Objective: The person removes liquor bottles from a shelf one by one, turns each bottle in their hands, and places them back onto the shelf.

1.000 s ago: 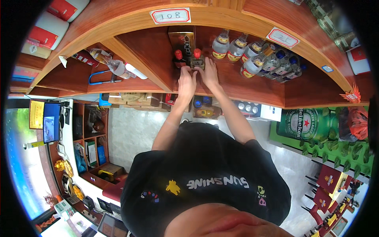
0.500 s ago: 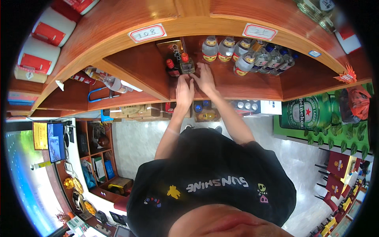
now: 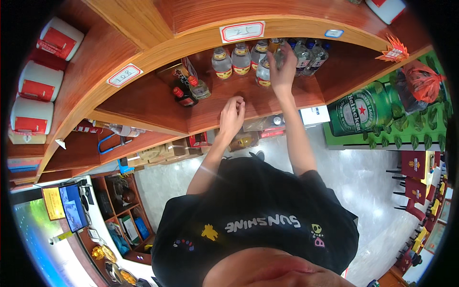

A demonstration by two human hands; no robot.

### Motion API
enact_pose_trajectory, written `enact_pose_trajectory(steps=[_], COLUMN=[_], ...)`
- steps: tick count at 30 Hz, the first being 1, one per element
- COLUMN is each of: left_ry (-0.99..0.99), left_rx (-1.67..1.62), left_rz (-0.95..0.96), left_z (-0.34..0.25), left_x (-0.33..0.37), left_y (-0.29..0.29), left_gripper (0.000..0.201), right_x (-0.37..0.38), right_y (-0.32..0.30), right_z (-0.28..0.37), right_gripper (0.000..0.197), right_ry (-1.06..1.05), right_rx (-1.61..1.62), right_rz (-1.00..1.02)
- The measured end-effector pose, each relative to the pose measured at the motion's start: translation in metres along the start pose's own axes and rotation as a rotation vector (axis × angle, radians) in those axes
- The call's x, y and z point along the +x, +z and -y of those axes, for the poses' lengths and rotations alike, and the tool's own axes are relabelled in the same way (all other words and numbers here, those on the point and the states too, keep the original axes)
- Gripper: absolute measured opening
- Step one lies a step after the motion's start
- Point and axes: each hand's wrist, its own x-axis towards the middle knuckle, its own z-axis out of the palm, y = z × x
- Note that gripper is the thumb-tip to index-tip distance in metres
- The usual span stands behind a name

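Standing close together on the brown wooden shelf (image 3: 260, 98) are clear glass bottles with yellow-and-red labels (image 3: 240, 62) and clear glass bottles with blue caps (image 3: 316, 60). The right hand (image 3: 283, 74) is at them, thumb and fingers apart; I cannot tell if it grips one. The left hand (image 3: 233, 117), near the shelf's front edge, is loosely half-open and looks empty. A bump could tip one bottle into its neighbour, because they're so tight.

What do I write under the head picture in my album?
Right hand among clear bottles on a wooden shelf, left hand over its front edge, two red-capped bottles to the left.
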Motion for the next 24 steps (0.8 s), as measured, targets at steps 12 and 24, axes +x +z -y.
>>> enact_pose_trajectory(steps=[12, 24], left_ry=[0.087, -0.532], left_rx=[-0.079, -0.962], left_rz=[0.076, 0.45], left_z=[-0.021, -0.08], left_x=[0.001, -0.075], left_y=[-0.007, -0.033], left_gripper=[0.07, 0.067], right_x=[-0.008, -0.024], right_y=[-0.041, -0.052], right_z=[0.032, 0.062], right_gripper=[0.026, 0.037], right_ry=[0.213, 1.233], right_rx=[0.248, 1.03], right_rz=[0.502, 0.618])
